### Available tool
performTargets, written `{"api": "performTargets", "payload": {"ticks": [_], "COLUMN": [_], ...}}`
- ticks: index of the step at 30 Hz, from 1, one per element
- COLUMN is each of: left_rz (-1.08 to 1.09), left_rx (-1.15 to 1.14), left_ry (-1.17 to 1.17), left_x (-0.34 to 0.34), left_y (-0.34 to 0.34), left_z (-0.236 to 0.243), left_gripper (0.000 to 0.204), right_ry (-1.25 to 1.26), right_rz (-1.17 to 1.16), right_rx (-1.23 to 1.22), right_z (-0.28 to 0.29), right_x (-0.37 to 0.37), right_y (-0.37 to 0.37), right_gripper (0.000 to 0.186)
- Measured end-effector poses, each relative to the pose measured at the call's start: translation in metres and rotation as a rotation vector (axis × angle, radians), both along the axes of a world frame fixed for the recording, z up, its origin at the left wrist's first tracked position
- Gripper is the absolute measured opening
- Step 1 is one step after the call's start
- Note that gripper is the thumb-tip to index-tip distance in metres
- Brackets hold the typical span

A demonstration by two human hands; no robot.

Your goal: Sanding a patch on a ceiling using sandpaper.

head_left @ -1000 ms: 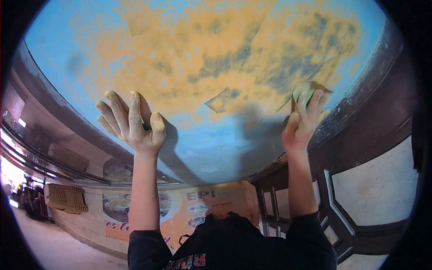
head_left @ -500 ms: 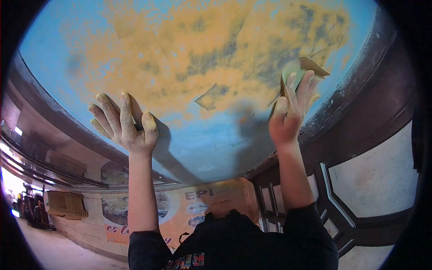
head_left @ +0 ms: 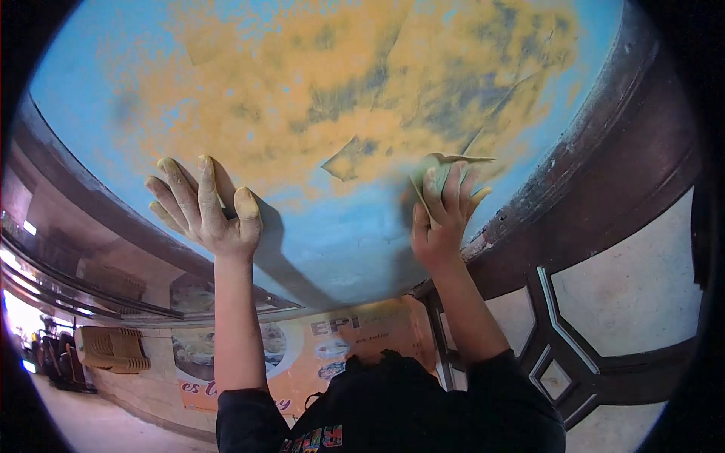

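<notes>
Overhead in the picture, a blue surface [head_left: 302, 234] carries a large mottled patch of yellowish filler [head_left: 287, 98] with grey smudges and lifted flakes. My left hand [head_left: 200, 215], dusted pale yellow, rests against the surface with fingers spread, holding nothing, at the patch's lower left edge. My right hand [head_left: 445, 211] presses a bent greenish-tan sheet, apparently abrasive paper [head_left: 432, 164], against the surface at the patch's lower right. Its fingers lie over the sheet, whose free edges stick out above and left of them.
Dark curved trim [head_left: 551, 181] borders the surface, with pale panels [head_left: 619, 279] in dark frames at right and glossy brown rails at left. Behind me are an orange banner [head_left: 400, 340] and a beige plastic crate-like object [head_left: 109, 347]. Dark clutter [head_left: 53, 355] stands near a bright opening at far left.
My right hand and sheet rose slightly, then swept down and left toward the middle. My left hand stays on the surface, only slightly further left in view.
</notes>
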State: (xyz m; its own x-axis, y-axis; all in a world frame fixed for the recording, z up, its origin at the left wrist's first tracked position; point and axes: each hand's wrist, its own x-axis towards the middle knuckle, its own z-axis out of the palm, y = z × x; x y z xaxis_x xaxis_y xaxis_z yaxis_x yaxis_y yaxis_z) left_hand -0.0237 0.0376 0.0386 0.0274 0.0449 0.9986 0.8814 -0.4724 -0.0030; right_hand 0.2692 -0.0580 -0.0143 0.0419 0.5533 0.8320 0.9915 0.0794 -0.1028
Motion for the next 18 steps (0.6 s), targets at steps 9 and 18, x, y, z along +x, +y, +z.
{"api": "performTargets", "payload": {"ticks": [9, 18], "left_rz": [0.011, -0.022], "left_rx": [-0.007, 0.017], "left_ry": [0.007, 0.007], "left_x": [0.001, -0.006], "left_y": [-0.003, 0.001], "left_z": [0.003, 0.005], "left_gripper": [0.049, 0.051], "right_ry": [-0.054, 0.000], "right_rz": [0.003, 0.054], "right_rx": [0.030, -0.012], "right_z": [0.005, -0.010], "right_x": [-0.003, -0.014], "right_y": [-0.006, -0.001], "right_gripper": [0.045, 0.044]}}
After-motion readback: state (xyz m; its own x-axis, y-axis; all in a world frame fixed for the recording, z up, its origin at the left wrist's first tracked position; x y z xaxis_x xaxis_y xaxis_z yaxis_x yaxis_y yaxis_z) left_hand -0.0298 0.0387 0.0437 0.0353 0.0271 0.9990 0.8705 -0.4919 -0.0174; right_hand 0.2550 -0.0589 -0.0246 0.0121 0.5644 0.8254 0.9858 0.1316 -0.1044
